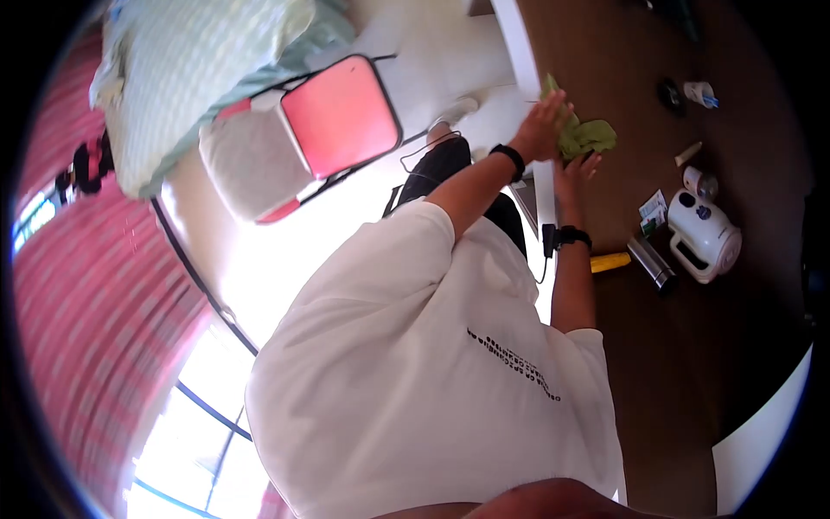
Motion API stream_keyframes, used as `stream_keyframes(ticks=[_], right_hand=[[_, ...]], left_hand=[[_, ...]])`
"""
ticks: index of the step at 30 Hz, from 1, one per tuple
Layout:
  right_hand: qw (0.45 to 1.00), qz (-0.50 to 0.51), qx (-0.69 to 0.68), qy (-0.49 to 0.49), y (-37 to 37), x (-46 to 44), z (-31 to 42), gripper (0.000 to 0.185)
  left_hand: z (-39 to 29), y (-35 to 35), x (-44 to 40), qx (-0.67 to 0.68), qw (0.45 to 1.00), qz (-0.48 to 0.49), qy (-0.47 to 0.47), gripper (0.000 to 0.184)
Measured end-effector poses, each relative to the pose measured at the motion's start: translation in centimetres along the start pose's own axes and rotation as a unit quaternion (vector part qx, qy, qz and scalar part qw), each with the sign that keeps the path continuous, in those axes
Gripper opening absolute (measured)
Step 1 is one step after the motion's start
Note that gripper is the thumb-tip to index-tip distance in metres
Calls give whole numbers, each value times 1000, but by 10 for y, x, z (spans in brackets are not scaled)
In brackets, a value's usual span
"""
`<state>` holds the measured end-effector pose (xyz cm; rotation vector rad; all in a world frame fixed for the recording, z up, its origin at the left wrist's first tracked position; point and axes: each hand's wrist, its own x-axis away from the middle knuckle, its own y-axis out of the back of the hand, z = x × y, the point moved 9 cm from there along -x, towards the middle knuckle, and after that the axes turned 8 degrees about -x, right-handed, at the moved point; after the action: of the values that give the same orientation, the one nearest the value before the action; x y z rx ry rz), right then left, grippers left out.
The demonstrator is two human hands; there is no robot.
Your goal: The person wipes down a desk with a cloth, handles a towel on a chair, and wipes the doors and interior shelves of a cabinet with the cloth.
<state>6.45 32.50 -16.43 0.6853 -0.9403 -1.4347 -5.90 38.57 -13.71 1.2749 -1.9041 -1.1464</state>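
Note:
At the edge of the brown desk (631, 346), a crumpled green cloth (590, 137) lies partly on the desktop. My left hand (540, 128), with a black band at the wrist, has its fingers closed on the near side of the cloth. Just beside it, my right hand (574, 177) rests low at the desk edge with its fingers stretched out, their tips by the cloth's lower border. A dark watch circles the right wrist. Close to that wrist hangs a black plug with a cable (549, 240).
On the desk stand a white kettle (711, 238), a steel flask (650, 264), a small jar (700, 182), a packet (654, 212), a yellow object (610, 262) and a cup (700, 93). A red folding chair (341, 117) and a bed (199, 78) are to the left.

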Motion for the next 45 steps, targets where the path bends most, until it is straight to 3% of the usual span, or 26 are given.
stream_keyframes(ticks=[2, 5, 6, 7, 8, 10, 11, 14, 16, 18, 19, 22, 23, 24, 26, 27, 31, 33, 34, 36, 38, 40, 41, 42, 44, 45], right_hand=[[1000, 12, 18, 15, -3, 11, -16, 79], [992, -4, 38, 122, 6, 15, 4, 79], [985, 40, 35, 166, 3, 22, 23, 76], [973, 85, 32, 210, -2, 30, 50, 74], [970, 90, 29, 224, 0, 38, 74, 74], [943, 279, -120, 140, -22, 58, 103, 73], [927, 210, -146, 275, -42, 67, 105, 74], [905, 236, -263, 237, -25, 111, 170, 74], [896, 257, -284, 225, -33, 131, 185, 77], [875, 301, -267, 270, -42, 155, 202, 74], [872, 330, -252, 260, -49, 164, 204, 64], [884, 359, -192, 229, -78, 183, 191, 62], [875, 332, -192, 296, -81, 190, 197, 54], [871, 337, -188, 304, -85, 195, 208, 54], [858, 473, -122, 158, -122, 215, 203, 45], [853, 435, -154, 244, -113, 227, 235, 44], [860, 406, -168, 259, -135, 281, 318, 48], [827, 430, -187, 311, -151, 316, 366, 53], [825, 428, -179, 322, -158, 329, 382, 53], [808, 449, -148, 350, -177, 363, 418, 56], [777, 467, -127, 402, -186, 389, 451, 64], [766, 518, -64, 375, -208, 410, 465, 73], [749, 559, -58, 351, -218, 415, 473, 79], [745, 561, -60, 355, -224, 418, 483, 79], [732, 573, -82, 361, -233, 417, 506, 80], [733, 556, -92, 381, -240, 411, 515, 77]], left_hand=[[-17, -5, 35, -4, 1000, -10, 3, 88], [-18, -15, 57, -8, 999, 36, 23, 83], [-15, -8, 59, -11, 999, 25, 33, 83], [0, -22, 69, 85, 976, 168, 107, 77], [9, -35, 93, 184, 918, 305, 176, 73], [22, -5, 130, 197, 901, 332, 196, 76], [29, 5, 149, 206, 885, 365, 202, 81], [58, -21, 194, 311, 854, 365, 200, 83], [64, 4, 228, 314, 858, 333, 233, 87], [70, 19, 248, 315, 891, 264, 194, 99], [71, 24, 262, 321, 890, 256, 199, 99], [74, 59, 302, 359, 898, 171, 192, 110], [73, 54, 323, 433, 836, 257, 219, 107], [78, 59, 340, 437, 836, 247, 223, 107], [83, 80, 364, 421, 883, 161, 129, 93], [92, 79, 381, 419, 884, 162, 131, 85], [120, 128, 451, 525, 832, 85, 156, 83], [145, 154, 498, 565, 786, 33, 248, 84], [159, 154, 513, 567, 787, 21, 243, 84], [198, 165, 549, 481, 841, -35, 245, 83], [225, 172, 586, 466, 838, -61, 276, 73], [242, 179, 617, 449, 852, -65, 261, 59], [253, 187, 635, 439, 839, -142, 288, 47], [259, 188, 649, 436, 839, -146, 292, 47], [284, 201, 692, 354, 818, -275, 361, 43], [293, 201, 711, 338, 794, -292, 412, 40]])
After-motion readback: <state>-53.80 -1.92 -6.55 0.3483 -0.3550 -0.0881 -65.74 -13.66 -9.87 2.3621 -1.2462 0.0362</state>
